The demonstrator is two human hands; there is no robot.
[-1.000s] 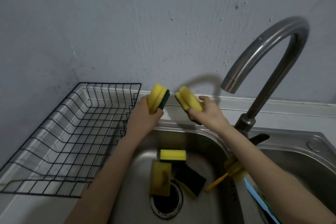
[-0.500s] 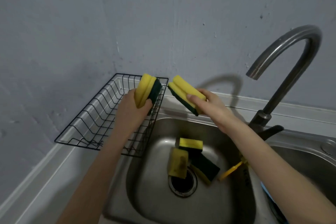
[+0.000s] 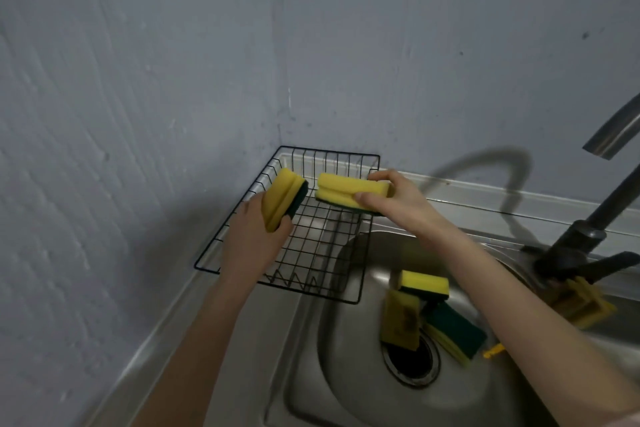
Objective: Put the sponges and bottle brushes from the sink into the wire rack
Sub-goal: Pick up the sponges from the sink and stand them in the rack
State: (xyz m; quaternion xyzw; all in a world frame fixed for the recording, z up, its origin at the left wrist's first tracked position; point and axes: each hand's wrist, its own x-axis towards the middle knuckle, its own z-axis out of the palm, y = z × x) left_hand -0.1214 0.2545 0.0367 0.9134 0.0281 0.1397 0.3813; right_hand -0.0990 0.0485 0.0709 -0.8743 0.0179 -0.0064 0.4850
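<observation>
Nearest, in the sink (image 3: pixel 311 374), three sponges are left lying around the drain (image 3: pixel 410 362): a stained yellow sponge (image 3: pixel 400 321) at the drain's left edge, a clean yellow sponge (image 3: pixel 423 283) just beyond it, and a green-backed sponge (image 3: pixel 453 333) to the right. A yellow handle tip (image 3: pixel 491 352) is seen poking out beside the right forearm; whether it belongs to a bottle brush cannot be told. Another yellow item (image 3: pixel 581 305) is blurred at the far right of the basin, under the tap (image 3: pixel 588 239).

Further out, the change is plain: both sponges, which were held over the sink's far rim a second ago, are now carried leftward above the wire rack (image 3: pixel 311 253). The left hand (image 3: pixel 254 239) is clamped on an upright sponge (image 3: pixel 282 203), fingers closed round its lower end, over the rack's left half. The right hand (image 3: pixel 391 201) is pinched on a flat sponge (image 3: pixel 349 191), thumb near and fingers far, over the rack's far right part.

Neither sponge is touching the wire yet, it seems. The rack is otherwise bare, so the first two deliveries are judged imminent, with the sink's remainder to be fetched afterwards.
</observation>
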